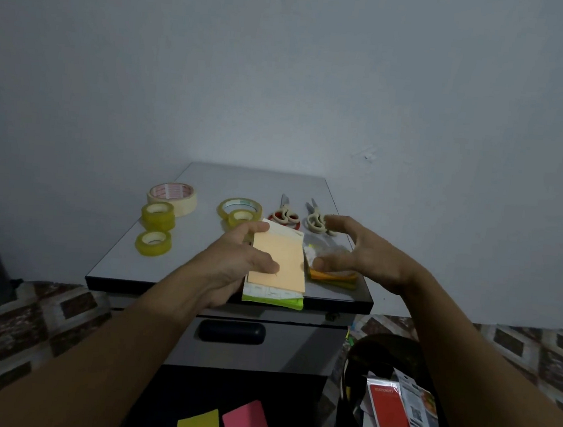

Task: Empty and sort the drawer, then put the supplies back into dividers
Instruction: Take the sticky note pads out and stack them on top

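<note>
Cabinet top (207, 185) carried the sorted supplies. Left hand (234, 264) gripped the notepad stack (282, 258) at the top's 6 o'clock edge, thumb on the peach cover. Right hand (369, 252) sat at the stack's 3 o'clock, fingers spread, holding nothing, over the orange pads (332, 277). Tape rolls (171, 196) at 9 o'clock, scissors (285, 213) at 1 o'clock.

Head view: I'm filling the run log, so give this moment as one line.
left hand: grips pads | right hand: spread over packet | tapes, scissors: on cabinet
</note>
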A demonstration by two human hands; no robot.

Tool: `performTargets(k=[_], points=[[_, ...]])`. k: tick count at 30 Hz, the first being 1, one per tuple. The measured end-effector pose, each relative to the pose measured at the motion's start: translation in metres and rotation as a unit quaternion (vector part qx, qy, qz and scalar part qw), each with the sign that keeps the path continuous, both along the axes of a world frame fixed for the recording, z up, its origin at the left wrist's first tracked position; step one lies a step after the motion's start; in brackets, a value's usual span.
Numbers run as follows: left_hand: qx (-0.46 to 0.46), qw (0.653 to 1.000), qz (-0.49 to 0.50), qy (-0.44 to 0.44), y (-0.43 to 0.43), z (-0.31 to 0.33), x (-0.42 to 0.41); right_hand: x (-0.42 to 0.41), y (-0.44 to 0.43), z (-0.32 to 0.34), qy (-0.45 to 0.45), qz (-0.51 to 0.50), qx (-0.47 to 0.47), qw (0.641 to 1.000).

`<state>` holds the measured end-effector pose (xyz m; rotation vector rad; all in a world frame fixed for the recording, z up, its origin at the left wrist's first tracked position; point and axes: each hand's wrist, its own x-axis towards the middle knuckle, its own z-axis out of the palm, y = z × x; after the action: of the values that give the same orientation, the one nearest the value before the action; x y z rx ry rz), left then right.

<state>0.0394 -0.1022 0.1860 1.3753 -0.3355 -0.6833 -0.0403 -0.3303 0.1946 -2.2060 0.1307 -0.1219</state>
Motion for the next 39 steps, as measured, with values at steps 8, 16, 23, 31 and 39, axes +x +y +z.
performTargets(k=[8, 16, 23, 31, 39], points=[[0.124, 0.991, -0.017, -0.045, -0.019, 0.007, 0.011, 0.010, 0.008, -0.004, 0.065, 0.002, -0.090, 0.994], [0.299, 0.913, -0.063, -0.271, 0.000, 0.018, 0.004, 0.011, 0.010, -0.004, 0.071, -0.014, -0.080, 0.994], [0.381, 0.811, -0.093, -0.434, 0.034, -0.003, -0.009, 0.025, 0.018, 0.005, 0.046, -0.015, -0.020, 0.999], [0.302, 0.850, -0.001, -0.431, 0.033, -0.022, 0.003, 0.052, 0.023, -0.001, 0.090, -0.028, 0.094, 0.991], [0.286, 0.854, 0.073, -0.428, 0.018, -0.030, 0.002, 0.055, 0.019, 0.001, 0.061, -0.012, 0.078, 0.995]])
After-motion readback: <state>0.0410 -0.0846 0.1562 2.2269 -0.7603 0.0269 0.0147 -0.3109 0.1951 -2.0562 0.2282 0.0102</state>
